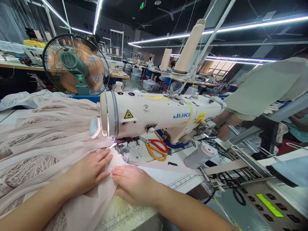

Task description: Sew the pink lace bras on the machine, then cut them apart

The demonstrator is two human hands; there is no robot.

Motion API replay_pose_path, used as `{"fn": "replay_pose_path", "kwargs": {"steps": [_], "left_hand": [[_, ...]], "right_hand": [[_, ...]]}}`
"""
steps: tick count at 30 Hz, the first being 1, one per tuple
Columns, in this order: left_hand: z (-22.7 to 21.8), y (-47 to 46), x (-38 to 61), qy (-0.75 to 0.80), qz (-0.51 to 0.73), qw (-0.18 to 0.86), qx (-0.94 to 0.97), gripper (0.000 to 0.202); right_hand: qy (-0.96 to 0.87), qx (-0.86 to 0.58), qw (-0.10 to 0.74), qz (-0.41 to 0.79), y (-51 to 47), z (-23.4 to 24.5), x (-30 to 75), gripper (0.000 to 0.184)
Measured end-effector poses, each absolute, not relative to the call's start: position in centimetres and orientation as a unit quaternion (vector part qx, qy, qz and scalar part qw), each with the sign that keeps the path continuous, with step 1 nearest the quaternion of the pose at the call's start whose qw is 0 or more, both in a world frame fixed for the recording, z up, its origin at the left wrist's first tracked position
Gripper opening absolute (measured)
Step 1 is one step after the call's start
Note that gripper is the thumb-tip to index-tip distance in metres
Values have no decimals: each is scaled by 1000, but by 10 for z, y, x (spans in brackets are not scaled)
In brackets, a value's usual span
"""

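Note:
Pale pink sheer fabric with lace panels (31, 166) is spread over the left of the sewing table and runs up to the needle area of a white sewing machine (134, 110). My left hand (90, 171) lies flat on this cloth just in front of the presser foot, fingers stretched toward it. Close beside it, my right hand (134, 184) has its fingers curled over the edge of the same fabric, thumb side toward my left hand. The undersides of its fingers are hidden. Scissors (156, 150) with red and orange handles rest on the machine bed, apart from both hands.
A grey roll of tape (201, 155) stands right of the bed, near a metal feeding device with a control panel (267, 205). Measuring tape markings (180, 181) run along the table edge. Behind are thread cones (190, 48) and a large fan (75, 64). A person in light clothing (264, 86) stands at right.

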State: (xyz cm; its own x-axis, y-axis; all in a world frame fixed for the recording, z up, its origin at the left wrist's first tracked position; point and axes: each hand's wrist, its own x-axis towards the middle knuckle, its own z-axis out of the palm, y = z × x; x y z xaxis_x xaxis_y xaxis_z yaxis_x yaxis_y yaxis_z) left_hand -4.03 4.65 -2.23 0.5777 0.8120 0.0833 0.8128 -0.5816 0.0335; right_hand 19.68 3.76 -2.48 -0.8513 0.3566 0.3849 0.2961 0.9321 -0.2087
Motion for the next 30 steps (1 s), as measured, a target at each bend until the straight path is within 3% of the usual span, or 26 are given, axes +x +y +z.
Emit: {"fn": "replay_pose_path", "kwargs": {"steps": [18, 23, 30], "left_hand": [[-1, 65, -42, -474, -1, -7, -881, 54], [8, 36, -25, -462, -28, 12, -886, 42], [-22, -27, -1, -426, -56, 140, -892, 52]], "right_hand": [[-955, -180, 212, 99, 44, -22, 195, 31], [-942, -190, 259, 97, 44, -21, 198, 29], [-917, -312, 242, 61, 39, -20, 204, 21]]}}
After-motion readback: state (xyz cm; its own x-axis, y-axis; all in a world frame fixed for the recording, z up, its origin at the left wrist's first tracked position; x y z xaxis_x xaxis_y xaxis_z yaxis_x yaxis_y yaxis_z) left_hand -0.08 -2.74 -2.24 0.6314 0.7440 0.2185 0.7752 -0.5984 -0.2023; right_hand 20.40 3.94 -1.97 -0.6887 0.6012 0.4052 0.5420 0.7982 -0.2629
